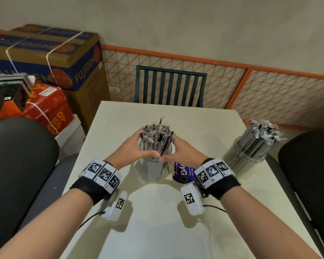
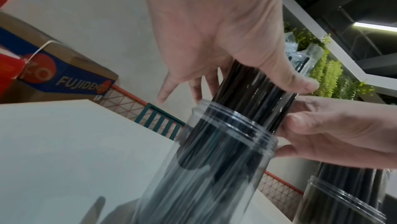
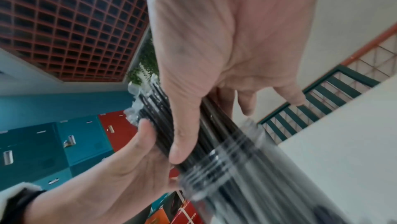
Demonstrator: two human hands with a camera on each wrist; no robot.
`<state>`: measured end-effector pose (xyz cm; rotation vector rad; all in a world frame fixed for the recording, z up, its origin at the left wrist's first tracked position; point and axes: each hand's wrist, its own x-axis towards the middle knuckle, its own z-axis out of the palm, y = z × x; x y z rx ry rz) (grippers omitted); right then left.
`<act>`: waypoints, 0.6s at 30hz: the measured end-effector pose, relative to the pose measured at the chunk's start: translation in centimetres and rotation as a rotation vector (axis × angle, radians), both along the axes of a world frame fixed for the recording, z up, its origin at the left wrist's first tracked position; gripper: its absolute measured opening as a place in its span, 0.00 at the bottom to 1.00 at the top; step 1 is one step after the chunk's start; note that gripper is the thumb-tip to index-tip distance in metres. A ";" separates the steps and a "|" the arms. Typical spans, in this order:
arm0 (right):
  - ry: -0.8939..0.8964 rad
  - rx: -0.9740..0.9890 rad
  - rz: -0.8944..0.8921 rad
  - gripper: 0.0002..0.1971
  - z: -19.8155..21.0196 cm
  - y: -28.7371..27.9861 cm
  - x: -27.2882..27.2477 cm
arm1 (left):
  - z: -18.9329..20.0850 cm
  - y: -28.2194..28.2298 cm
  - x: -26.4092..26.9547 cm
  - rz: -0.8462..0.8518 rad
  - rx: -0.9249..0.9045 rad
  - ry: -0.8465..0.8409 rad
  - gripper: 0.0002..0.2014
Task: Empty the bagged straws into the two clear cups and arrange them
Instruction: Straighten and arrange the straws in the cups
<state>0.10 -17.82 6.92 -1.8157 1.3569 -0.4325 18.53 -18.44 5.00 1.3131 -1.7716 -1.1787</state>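
A clear cup (image 1: 152, 171) stands mid-table, packed with a bundle of black wrapped straws (image 1: 156, 135) that sticks up well above its rim. My left hand (image 1: 133, 146) and right hand (image 1: 183, 150) wrap round the bundle from either side just above the rim, thumbs meeting at the front. The left wrist view shows my left hand (image 2: 214, 32) round the straws (image 2: 253, 95) over the cup (image 2: 214, 159). In the right wrist view, my right hand (image 3: 225, 49) lies along the straws (image 3: 214, 134). A second clear cup (image 1: 245, 156) full of straws stands at the table's right edge.
A purple bag (image 1: 182, 173) lies flat just right of the middle cup, partly behind my right wrist. The white table (image 1: 157, 230) has a green slatted chair (image 1: 169, 86) at its far end, black chairs (image 1: 17, 165) on both sides, and cardboard boxes (image 1: 45, 53) stacked at the left.
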 end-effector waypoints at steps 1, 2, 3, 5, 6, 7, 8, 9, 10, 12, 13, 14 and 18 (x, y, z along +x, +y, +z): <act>-0.005 0.002 -0.023 0.41 -0.5 0.2 0.3 | -0.1 -0.1 -0.2 -0.002 0.008 0.002 0.43; -0.002 -0.001 -0.064 0.38 -1.2 0.2 0.7 | -0.1 -0.2 -0.4 -0.003 0.004 -0.002 0.42; 0.002 -0.029 -0.103 0.36 -1.6 0.2 1.0 | -0.1 -0.4 -0.6 0.000 -0.005 -0.009 0.40; -0.001 -0.099 -0.171 0.29 -1.9 0.1 1.4 | 0.2 -0.6 -0.9 0.037 -0.017 0.000 0.32; -0.016 -0.125 -0.191 0.27 -1.5 0.0 1.5 | 0.5 -0.7 -0.9 0.064 -0.020 0.021 0.29; -0.029 -0.147 -0.197 0.26 -1.0 -0.2 1.4 | 0.8 -0.8 -0.9 0.079 -0.030 0.048 0.28; -0.037 -0.156 -0.193 0.27 -0.5 -0.4 1.3 | 1.0 -0.8 -0.8 0.084 -0.047 0.071 0.28; -0.038 -0.166 -0.179 0.28 0.0 -0.5 1.1 | 1.2 -0.9 -0.7 0.081 -0.070 0.083 0.29; -0.031 -0.159 -0.167 0.29 0.1 -0.7 0.8 | 1.4 -0.9 -0.5 0.078 -0.088 0.079 0.30; -0.023 -0.148 -0.157 0.32 0.1 -0.8 0.6 | 1.1 -0.9 -0.3 0.077 -0.085 0.054 0.32; -0.015 -0.143 -0.166 0.36 0.0 -0.7 0.6 | 0.8 -1.0 -0.3 0.085 -0.079 0.044 0.34; -0.004 -0.131 -0.185 0.40 -0.3 -0.6 0.7 | 0.5 -1.0 -0.2 0.103 -0.082 0.022 0.37; -0.044 -0.059 -0.237 0.52 -1.5 -0.7 1.0 | -0.4 -1.9 0.3 0.129 -0.016 -0.046 0.49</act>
